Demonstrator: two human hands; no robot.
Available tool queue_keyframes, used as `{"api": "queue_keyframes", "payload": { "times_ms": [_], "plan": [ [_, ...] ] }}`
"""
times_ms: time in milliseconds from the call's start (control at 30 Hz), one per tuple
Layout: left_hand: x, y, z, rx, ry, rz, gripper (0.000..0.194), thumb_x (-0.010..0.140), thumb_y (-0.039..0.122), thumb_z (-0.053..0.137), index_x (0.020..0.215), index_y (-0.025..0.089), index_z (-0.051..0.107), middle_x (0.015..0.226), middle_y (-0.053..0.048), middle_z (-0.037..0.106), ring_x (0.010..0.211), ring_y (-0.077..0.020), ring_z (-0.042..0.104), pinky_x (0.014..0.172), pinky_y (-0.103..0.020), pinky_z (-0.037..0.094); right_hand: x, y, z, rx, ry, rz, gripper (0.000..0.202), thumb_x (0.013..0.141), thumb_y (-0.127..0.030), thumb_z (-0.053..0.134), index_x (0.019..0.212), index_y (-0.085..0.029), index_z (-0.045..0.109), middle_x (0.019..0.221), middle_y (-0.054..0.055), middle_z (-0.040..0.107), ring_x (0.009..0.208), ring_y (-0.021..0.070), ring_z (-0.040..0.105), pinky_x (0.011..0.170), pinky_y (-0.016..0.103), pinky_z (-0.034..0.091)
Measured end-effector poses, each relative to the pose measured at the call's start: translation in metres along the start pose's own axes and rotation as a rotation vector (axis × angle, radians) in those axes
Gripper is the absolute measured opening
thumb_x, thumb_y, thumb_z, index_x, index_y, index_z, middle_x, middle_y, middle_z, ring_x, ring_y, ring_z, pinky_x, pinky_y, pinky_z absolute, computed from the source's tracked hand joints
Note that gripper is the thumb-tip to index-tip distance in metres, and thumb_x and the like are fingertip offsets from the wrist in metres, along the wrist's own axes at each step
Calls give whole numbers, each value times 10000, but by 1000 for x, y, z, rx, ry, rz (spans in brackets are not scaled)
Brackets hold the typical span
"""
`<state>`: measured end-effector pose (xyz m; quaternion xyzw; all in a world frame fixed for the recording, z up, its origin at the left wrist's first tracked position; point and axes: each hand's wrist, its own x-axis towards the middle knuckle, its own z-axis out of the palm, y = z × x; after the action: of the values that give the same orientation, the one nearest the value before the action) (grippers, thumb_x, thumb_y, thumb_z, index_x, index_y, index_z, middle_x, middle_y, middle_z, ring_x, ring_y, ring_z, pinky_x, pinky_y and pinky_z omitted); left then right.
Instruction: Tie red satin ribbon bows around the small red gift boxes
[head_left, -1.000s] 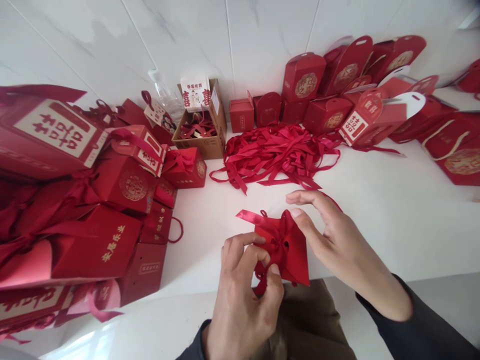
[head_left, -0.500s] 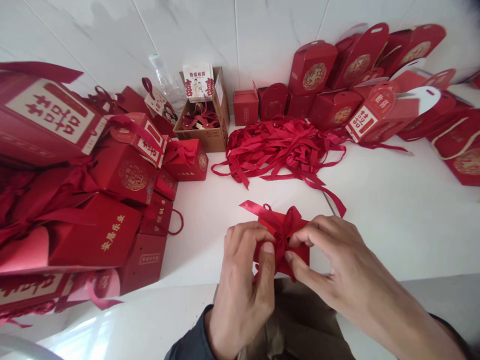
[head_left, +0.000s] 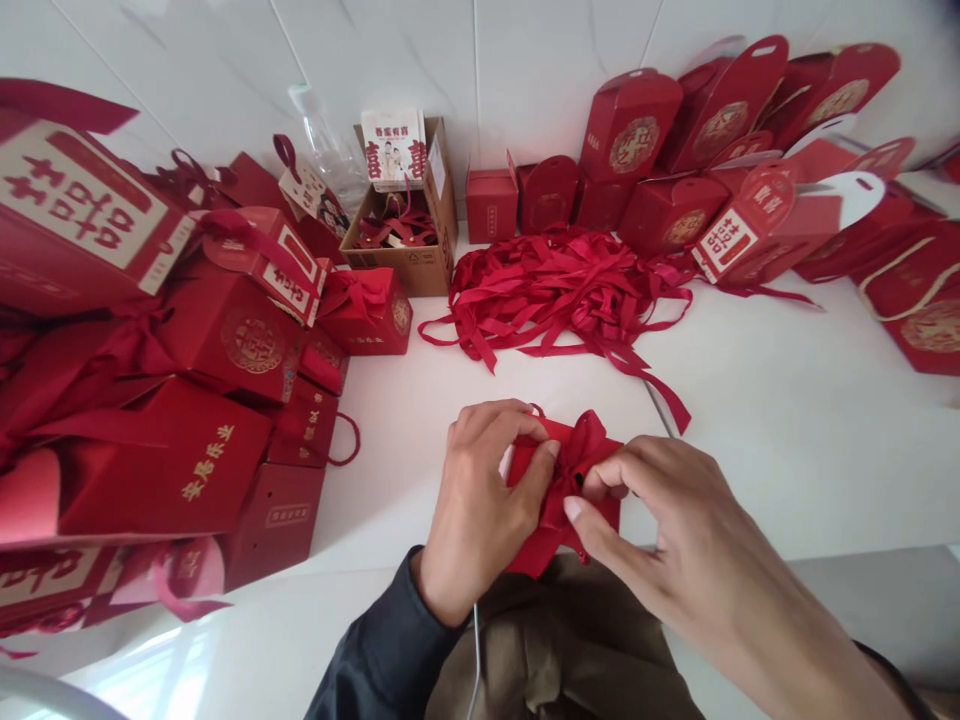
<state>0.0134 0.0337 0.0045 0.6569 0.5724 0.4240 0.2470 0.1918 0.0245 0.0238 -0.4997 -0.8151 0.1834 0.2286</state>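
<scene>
A small red gift box (head_left: 609, 508) lies at the front edge of the white table, under both hands. On its top sits a red ribbon bow (head_left: 587, 436), with one tail hanging over the near side. My left hand (head_left: 491, 490) is closed at the bow's left, thumb and fingers pinching the ribbon there. From the right, my right hand (head_left: 660, 500) has its thumb and bent forefinger closed on the bow near the knot. The hands partly cover the box and the knot.
A heap of loose red ribbons (head_left: 562, 295) lies behind the box. Stacked red boxes (head_left: 217, 440) fill the left side. A cardboard carton (head_left: 424, 265) stands at the back, and more red boxes (head_left: 634, 130) line the wall to the right.
My left hand has moved up and slightly left over the bow, now covering the ribbon end that stuck out there. My right hand stays nearly in place. The view has shifted slightly.
</scene>
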Motion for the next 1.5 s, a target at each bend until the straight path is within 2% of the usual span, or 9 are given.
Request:
{"api": "queue_keyframes", "payload": {
  "times_ms": [167,300,567,767,967,1133,1233,1333,1500],
  "plan": [
    [-3,-1,2,-15,18,-33,86,949,144,627,912,221,621,1045,-39,699,1101,-231,625,966,-422,463,1,-3,4,-60,41,-23,132,974,-232,535,844,-250,518,825,34,606,788,260,560,829,507,429],
    [-4,-1,3,-1,26,-37,94,957,140,613,919,226,604,1069,-44,704,1097,-236,630,953,-425,461,1,-3,0,16,10,-14,136,926,-203,532,808,-258,495,797,22,593,768,245,574,772,462,468],
    [-8,-2,2,3,72,-73,75,986,161,566,990,236,564,1079,-45,712,1053,-232,657,911,-421,494,-8,0,-17,62,-20,44,113,894,-234,536,787,-273,536,787,25,615,748,238,616,595,350,522],
    [-11,-3,3,-38,77,-126,37,1029,225,510,1032,237,544,1086,-72,708,1041,-245,674,917,-454,517,-10,9,-22,72,-69,96,124,895,-261,570,774,-286,561,788,16,642,685,213,615,386,243,416],
    [-12,-2,3,-79,98,-168,55,1059,269,457,1029,244,496,1054,-67,689,1033,-237,672,878,-431,511,-14,17,-22,29,-92,134,119,947,-326,569,833,-295,582,847,11,656,759,222,636,429,258,433],
    [-11,-3,6,-100,97,-166,35,1056,253,463,1059,244,497,1085,-62,688,1034,-222,671,900,-422,509,-14,8,-23,19,13,138,213,999,-509,583,989,-296,579,925,27,645,861,240,632,608,312,517],
    [-12,-2,4,-64,121,-104,138,1030,189,486,1157,239,506,1169,-73,667,1103,-217,648,954,-418,505,-10,1,-16,8,7,73,194,990,-477,609,1001,-287,574,897,21,636,852,252,621,717,378,519],
    [-15,3,-1,68,134,55,266,967,93,521,1199,223,533,1299,-94,609,1255,-235,559,1046,-431,456,-7,-1,-8,33,1,79,62,1004,-342,576,993,-282,579,918,25,654,883,253,633,737,383,522],
    [-19,10,-9,145,-33,209,213,898,88,604,1053,223,656,1411,-72,559,1344,-282,445,1121,-474,391,-7,0,-7,80,-1,110,58,1007,-258,539,998,-291,586,938,16,678,857,221,669,674,328,545]
  ]
}}
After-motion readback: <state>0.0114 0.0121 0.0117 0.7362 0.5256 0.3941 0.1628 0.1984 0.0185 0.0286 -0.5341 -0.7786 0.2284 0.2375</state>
